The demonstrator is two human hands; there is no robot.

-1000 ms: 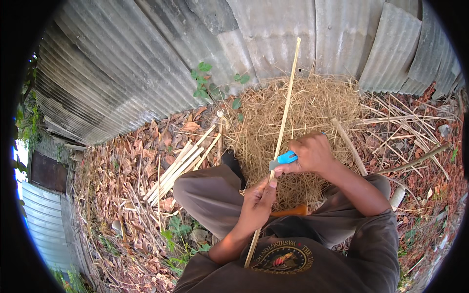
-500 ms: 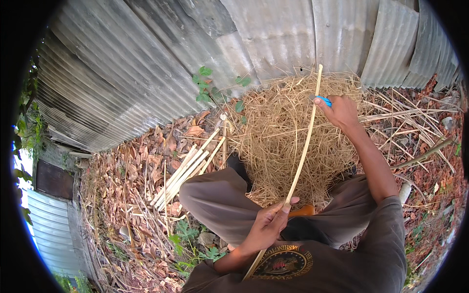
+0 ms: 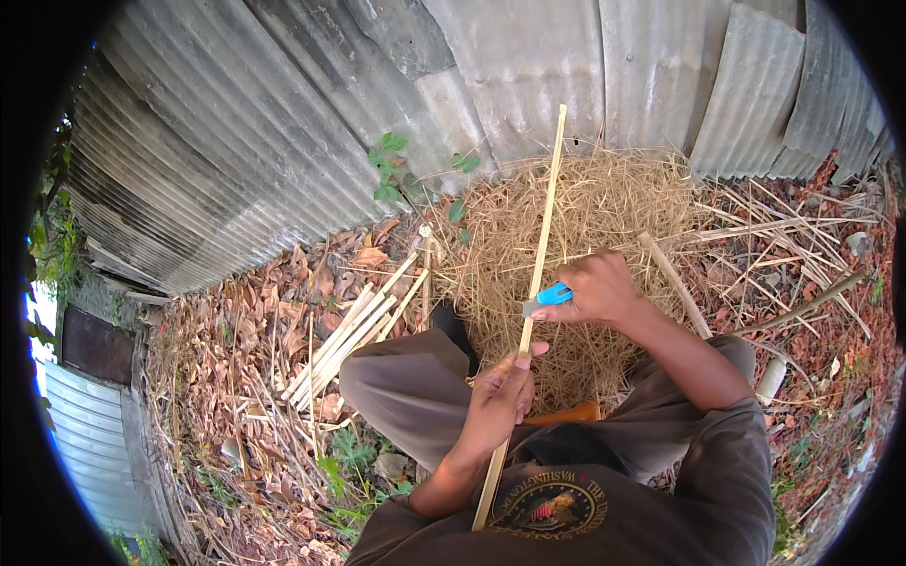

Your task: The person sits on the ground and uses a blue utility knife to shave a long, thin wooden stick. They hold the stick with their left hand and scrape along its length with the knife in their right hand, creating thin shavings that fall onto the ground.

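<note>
A long pale bamboo strip [image 3: 545, 222] runs from my lap up over the heap, its far end near the metal wall. Closed around its lower part is my left hand [image 3: 497, 401], thumb along the strip. My right hand [image 3: 604, 288] grips a blue-handled utility knife [image 3: 554, 294] just above the left hand. The knife's short blade lies against the strip. Below the strip and between my legs spreads a big heap of curly straw-coloured shavings [image 3: 495, 255].
Several cut strips [image 3: 349, 335] lie bundled on dry leaves left of my knee. Loose sticks [image 3: 793, 226] and a thicker stick [image 3: 675, 283] lie to the right. A corrugated metal wall [image 3: 528, 75] closes off the far side. An orange object [image 3: 571, 412] shows partly by my lap.
My right hand has drawn the knife down the strip toward my left hand. The strip's far end has swung left, and the left hand has shifted slightly left and up.
</note>
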